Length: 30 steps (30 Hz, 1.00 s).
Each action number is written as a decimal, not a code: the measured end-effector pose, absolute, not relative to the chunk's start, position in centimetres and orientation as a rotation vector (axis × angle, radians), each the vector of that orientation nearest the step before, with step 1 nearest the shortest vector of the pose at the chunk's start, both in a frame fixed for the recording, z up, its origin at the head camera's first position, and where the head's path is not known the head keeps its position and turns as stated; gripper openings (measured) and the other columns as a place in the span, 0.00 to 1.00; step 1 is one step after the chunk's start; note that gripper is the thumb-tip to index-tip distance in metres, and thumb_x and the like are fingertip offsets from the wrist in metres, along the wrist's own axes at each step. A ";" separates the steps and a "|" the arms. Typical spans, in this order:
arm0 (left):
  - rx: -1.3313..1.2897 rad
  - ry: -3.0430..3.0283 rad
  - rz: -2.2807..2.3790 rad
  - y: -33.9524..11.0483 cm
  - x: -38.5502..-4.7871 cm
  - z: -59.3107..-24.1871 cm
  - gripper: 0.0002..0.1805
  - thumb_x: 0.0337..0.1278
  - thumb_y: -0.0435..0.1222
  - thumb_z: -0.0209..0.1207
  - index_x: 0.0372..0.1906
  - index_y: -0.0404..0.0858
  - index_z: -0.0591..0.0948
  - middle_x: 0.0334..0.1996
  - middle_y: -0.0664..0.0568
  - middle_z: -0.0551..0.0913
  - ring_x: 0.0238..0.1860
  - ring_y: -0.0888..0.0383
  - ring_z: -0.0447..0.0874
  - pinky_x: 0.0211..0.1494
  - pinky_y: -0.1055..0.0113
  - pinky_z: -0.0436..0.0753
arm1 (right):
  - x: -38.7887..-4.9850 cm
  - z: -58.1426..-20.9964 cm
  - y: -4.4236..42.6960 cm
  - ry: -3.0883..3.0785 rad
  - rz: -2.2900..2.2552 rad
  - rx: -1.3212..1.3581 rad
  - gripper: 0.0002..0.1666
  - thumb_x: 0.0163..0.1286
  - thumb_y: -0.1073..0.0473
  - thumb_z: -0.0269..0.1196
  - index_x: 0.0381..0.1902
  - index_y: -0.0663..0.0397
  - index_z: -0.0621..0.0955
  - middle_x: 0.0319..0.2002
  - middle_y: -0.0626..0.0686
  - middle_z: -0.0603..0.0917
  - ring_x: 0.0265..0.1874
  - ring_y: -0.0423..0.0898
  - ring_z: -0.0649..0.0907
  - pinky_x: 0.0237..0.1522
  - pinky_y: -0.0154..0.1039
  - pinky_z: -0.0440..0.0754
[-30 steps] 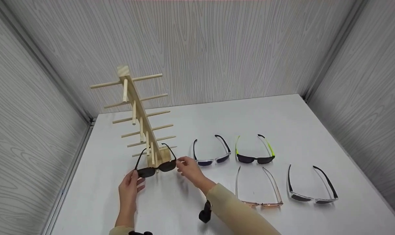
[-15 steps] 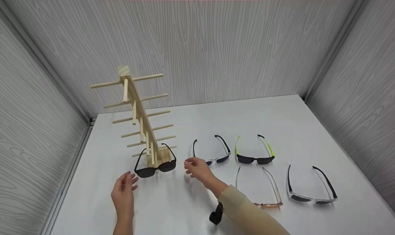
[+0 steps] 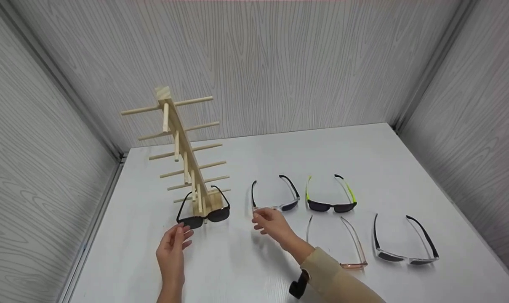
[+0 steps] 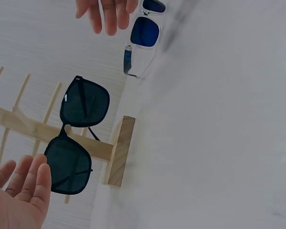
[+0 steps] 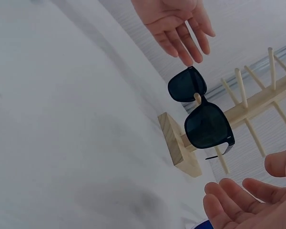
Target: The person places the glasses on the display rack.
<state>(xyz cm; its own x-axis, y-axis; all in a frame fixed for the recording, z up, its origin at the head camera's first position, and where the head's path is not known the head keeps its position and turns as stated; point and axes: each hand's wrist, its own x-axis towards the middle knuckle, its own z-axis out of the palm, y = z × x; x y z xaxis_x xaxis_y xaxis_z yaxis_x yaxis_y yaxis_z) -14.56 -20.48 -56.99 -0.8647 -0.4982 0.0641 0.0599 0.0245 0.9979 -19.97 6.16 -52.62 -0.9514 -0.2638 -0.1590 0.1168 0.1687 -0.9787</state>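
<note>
Four pairs of glasses (image 3: 332, 208) lie unhung on the worktop (image 3: 225, 269); on the rack (image 3: 185, 143) hangs one black pair (image 3: 219, 215). Left grip (image 3: 172, 250), perhaps touching it, and right grip (image 3: 277, 229) are released.

White table (image 3: 237, 269). Wooden peg stand (image 3: 187, 143) standing at left. To its right, temples spread: blue-lensed sunglasses (image 3: 289, 206), black-and-lime sunglasses (image 3: 343, 208) beside them; nearer, orange-framed glasses (image 3: 353, 266); rightmost, dark-lensed clear-framed sunglasses (image 3: 420, 261).

Grey wood-grain panels (image 3: 288, 63) rise before you and at both sides. Below them, you overlook a white tabletop (image 3: 237, 269)
</note>
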 end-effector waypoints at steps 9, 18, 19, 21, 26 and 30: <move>0.337 -1.921 -1.965 -17.3 -13.1 -54.7 0.20 0.64 0.44 0.54 0.49 0.31 0.77 0.40 0.42 0.83 0.38 0.56 0.84 0.35 0.71 0.80 | -19.0 -52.9 9.1 2.151 -1.898 -0.139 0.20 0.73 0.56 0.52 0.52 0.68 0.74 0.43 0.64 0.81 0.42 0.58 0.81 0.42 0.50 0.79; 0.413 -2.049 -2.026 -15.0 -13.1 -53.4 0.18 0.67 0.41 0.51 0.52 0.31 0.75 0.43 0.42 0.82 0.42 0.54 0.83 0.42 0.66 0.81 | -18.6 -52.6 11.3 2.214 -1.902 -0.095 0.26 0.72 0.52 0.53 0.56 0.69 0.72 0.45 0.62 0.81 0.42 0.51 0.82 0.42 0.43 0.80; 0.412 -2.056 -2.032 -14.7 -13.1 -53.5 0.18 0.67 0.41 0.51 0.52 0.31 0.75 0.43 0.42 0.82 0.42 0.54 0.83 0.42 0.65 0.81 | -18.6 -52.6 11.5 2.220 -1.904 -0.092 0.26 0.72 0.51 0.53 0.56 0.69 0.72 0.45 0.63 0.81 0.42 0.51 0.82 0.42 0.43 0.80; 0.400 -2.062 -2.045 -14.3 -13.3 -53.5 0.18 0.67 0.41 0.52 0.52 0.32 0.76 0.43 0.42 0.82 0.42 0.54 0.83 0.42 0.66 0.81 | -18.4 -52.6 12.0 2.224 -1.910 -0.072 0.25 0.72 0.52 0.53 0.55 0.67 0.73 0.46 0.63 0.81 0.41 0.51 0.82 0.42 0.43 0.80; 0.350 -2.062 -2.067 -13.2 -13.5 -53.7 0.18 0.66 0.41 0.53 0.51 0.31 0.76 0.42 0.43 0.82 0.42 0.53 0.83 0.41 0.65 0.81 | -18.0 -52.5 13.0 2.242 -1.932 -0.043 0.23 0.71 0.53 0.54 0.54 0.66 0.74 0.45 0.62 0.81 0.42 0.52 0.82 0.43 0.43 0.80; 0.332 -2.087 -2.078 -12.5 -13.7 -53.9 0.18 0.66 0.41 0.53 0.51 0.31 0.76 0.41 0.43 0.82 0.42 0.53 0.83 0.41 0.65 0.81 | -17.6 -52.4 13.9 2.252 -1.954 -0.011 0.23 0.71 0.53 0.55 0.55 0.66 0.73 0.45 0.61 0.81 0.42 0.53 0.82 0.43 0.44 0.80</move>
<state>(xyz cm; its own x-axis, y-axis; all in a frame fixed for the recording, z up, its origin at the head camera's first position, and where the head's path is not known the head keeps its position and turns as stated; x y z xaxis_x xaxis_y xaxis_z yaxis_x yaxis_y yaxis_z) -13.70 -12.48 -53.92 -0.9593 -0.2805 -0.0315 -0.0328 0.0000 0.9995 -17.55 13.90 -52.44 -0.9872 -0.1099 -0.1154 0.0988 0.1466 -0.9843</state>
